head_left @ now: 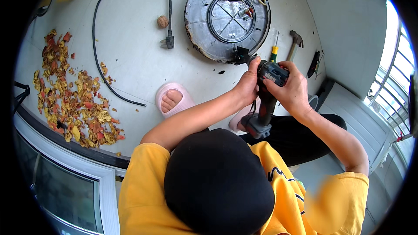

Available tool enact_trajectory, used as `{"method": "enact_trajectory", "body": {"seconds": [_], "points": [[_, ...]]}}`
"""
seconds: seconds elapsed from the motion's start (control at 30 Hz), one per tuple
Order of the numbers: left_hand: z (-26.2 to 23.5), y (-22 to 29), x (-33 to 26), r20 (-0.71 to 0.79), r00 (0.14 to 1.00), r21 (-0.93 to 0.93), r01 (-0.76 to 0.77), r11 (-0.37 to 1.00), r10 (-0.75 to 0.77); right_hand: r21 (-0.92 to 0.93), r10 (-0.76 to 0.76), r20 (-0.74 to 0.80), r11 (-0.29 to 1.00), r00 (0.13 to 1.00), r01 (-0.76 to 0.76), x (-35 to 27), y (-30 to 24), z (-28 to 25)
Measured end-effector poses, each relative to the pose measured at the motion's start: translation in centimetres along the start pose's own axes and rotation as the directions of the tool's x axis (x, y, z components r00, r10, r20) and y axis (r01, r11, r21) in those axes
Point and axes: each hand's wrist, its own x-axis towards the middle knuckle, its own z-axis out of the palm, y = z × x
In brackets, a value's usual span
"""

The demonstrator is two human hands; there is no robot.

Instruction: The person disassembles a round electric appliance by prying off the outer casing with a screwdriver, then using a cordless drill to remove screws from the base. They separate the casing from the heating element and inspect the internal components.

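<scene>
A cordless drill [267,98] is held between my two hands, its battery end pointing back toward my lap. My left hand [248,82] closes round the front of the drill by its chuck. On the rear of the drill's body, my right hand [292,88] is wrapped with the thumb on its near side. Just beyond the chuck, a black part [240,55] sits at the near rim of a round metal appliance base [198,21]. That base lies underside up, showing a dark ring, loose wires and rusty edges. Whether a bit is in the chuck is hidden.
Right of the base lie a yellow-handled screwdriver [274,53], a hammer [296,40] and a black tool [313,64]. Leftward are a walnut [162,21], a black power cord [93,39] with its plug [169,41], and scattered dried peel [78,104]. My feet wear pink slippers [185,100].
</scene>
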Motion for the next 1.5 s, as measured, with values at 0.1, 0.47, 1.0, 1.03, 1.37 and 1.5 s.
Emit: {"method": "enact_trajectory", "body": {"seconds": [0.1, 0.47, 1.0, 1.03, 1.37, 1.5], "points": [[-0.2, 1.3, -0.8, 0.084, 0.995, -0.064, 0.058, 0.996, -0.052, -0.360, -0.480, 0.100, 0.799, 0.872, 0.481, 0.9, -0.8, -1.0], [0.4, 2.6, -0.3, 0.315, 0.949, -0.347, 0.130, 0.929, -0.015, -0.530, -0.735, 0.604, -0.080, 0.310, 0.844, 0.1, -1.6, -2.8], [-2.1, 0.0, 1.2, 0.117, 0.981, -0.272, 0.180, 0.945, -0.153, 0.225, 0.013, 0.198, 0.973, 0.980, -0.059, 1.7, 0.1, -1.9], [-2.3, 0.0, 0.5, 0.045, 0.980, -0.238, 0.200, 0.950, -0.195, 0.135, -0.130, 0.198, 0.985, 0.972, 0.104, 2.0, 0.2, -2.0], [-6.3, 3.9, -5.2, 0.184, 0.956, -0.308, 0.275, 0.911, -0.227, -0.554, -0.724, 0.605, -0.084, 0.331, 0.828, 2.3, -1.2, -2.2], [-4.2, 4.4, -3.9, 0.242, 0.940, -0.039, 0.256, 0.966, -0.239, -0.593, -0.746, 0.645, -0.353, 0.165, 0.723, 1.7, 0.1, -1.4]]}}
